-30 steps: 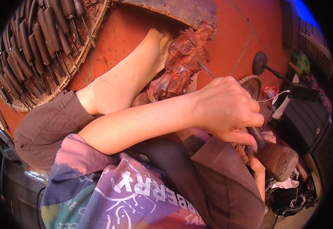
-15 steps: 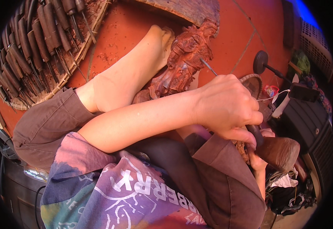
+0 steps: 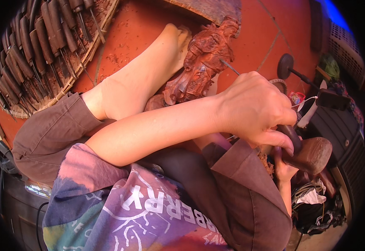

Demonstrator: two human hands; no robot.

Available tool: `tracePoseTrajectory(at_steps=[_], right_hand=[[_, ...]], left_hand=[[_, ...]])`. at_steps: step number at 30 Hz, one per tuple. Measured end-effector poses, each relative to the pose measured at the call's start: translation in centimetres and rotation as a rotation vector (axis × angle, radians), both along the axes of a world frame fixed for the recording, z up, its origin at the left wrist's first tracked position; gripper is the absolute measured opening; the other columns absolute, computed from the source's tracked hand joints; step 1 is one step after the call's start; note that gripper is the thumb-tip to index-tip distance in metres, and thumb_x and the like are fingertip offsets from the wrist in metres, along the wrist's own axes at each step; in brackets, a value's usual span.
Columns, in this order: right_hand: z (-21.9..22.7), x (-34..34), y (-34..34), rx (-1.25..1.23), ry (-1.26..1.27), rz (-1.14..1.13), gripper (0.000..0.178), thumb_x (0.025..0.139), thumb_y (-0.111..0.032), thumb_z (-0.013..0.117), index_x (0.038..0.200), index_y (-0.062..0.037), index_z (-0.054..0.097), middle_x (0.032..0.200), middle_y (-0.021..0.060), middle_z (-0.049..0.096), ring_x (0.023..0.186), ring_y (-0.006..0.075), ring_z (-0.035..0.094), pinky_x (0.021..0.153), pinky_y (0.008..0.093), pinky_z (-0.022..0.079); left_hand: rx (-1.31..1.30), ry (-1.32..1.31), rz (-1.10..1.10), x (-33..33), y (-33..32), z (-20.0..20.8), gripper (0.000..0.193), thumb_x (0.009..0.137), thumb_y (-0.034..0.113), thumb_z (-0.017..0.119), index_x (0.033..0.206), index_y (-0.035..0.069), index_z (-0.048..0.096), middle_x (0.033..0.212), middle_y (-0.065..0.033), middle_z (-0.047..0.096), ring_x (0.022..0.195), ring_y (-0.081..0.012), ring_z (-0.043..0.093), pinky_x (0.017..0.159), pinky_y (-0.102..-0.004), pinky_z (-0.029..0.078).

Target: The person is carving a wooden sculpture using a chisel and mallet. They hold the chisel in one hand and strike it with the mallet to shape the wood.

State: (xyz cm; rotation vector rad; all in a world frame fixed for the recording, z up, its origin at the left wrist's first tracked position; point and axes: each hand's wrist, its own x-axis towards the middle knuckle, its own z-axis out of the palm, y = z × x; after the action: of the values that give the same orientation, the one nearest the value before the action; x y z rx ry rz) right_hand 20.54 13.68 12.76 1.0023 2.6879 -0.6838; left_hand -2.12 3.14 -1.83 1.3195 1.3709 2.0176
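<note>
A reddish-brown carved wooden figure (image 3: 205, 62) leans beyond my left forearm, its lower end partly hidden by that arm. My left hand (image 3: 258, 111) is closed around a chisel, gripping its dark handle (image 3: 290, 136). The thin metal chisel shaft (image 3: 231, 67) runs from under the knuckles to the figure's right side. My right hand (image 3: 284, 167), partly hidden below the left, is closed on a wooden mallet (image 3: 314, 155). Its block-shaped head is right beside the butt of the chisel handle; whether they touch I cannot tell.
My bare foot (image 3: 149, 73) rests left of the figure. A round woven tray (image 3: 80, 69) with many wooden-handled carving tools lies at upper left. A wooden board (image 3: 216, 9) is beyond the figure. Right are a phone on a stand (image 3: 332, 99), a black case (image 3: 329, 129) and cables.
My left hand with the chisel has shifted slightly up and to the right. The mallet head has moved up closer beside the chisel handle. The whole view has shifted a little.
</note>
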Motion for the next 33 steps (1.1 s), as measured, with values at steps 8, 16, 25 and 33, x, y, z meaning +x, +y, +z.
tracePoseTrajectory(at_steps=[8,16,25,33], right_hand=[[-0.4,1.0,1.3,0.081,0.056,0.112,0.063,0.079,0.001,0.077,0.134,0.0041,0.046,0.129,0.0168,0.055,0.114,0.0287,0.058,0.101,0.0401,0.044],[0.6,1.0,2.0,0.272,0.101,0.005,0.05,0.082,0.004,0.074,0.127,0.0026,0.052,0.114,0.0126,0.064,0.1,0.0224,0.063,0.091,0.0363,0.05],[1.8,-7.0,1.0,0.126,0.171,-0.069,0.034,0.08,0.006,0.071,0.111,0.0028,0.057,0.09,0.0059,0.061,0.078,0.0141,0.059,0.075,0.0276,0.047],[3.5,-10.0,1.5,0.16,0.097,-0.079,0.034,0.083,0.004,0.07,0.115,0.0035,0.059,0.098,0.005,0.062,0.088,0.0118,0.057,0.082,0.0248,0.045]], left_hand=[[0.021,0.011,0.07,0.2,0.3,-0.3,0.038,0.072,0.051,0.077,0.074,0.016,0.063,0.062,0.0004,0.052,0.057,-0.0202,0.06,0.045,-0.0345,0.041],[0.039,-0.226,0.185,0.2,1.3,0.7,0.043,0.068,0.056,0.077,0.066,0.014,0.068,0.059,-0.0018,0.06,0.054,-0.0252,0.062,0.044,-0.0373,0.041],[0.126,-0.418,0.429,-0.2,3.0,1.0,0.04,0.064,0.052,0.082,0.066,0.014,0.069,0.059,-0.0018,0.061,0.053,-0.0244,0.062,0.044,-0.036,0.041],[0.091,-0.497,0.556,-1.0,3.5,1.7,0.041,0.064,0.05,0.083,0.067,0.011,0.069,0.06,-0.0036,0.062,0.054,-0.025,0.062,0.047,-0.0368,0.044]])
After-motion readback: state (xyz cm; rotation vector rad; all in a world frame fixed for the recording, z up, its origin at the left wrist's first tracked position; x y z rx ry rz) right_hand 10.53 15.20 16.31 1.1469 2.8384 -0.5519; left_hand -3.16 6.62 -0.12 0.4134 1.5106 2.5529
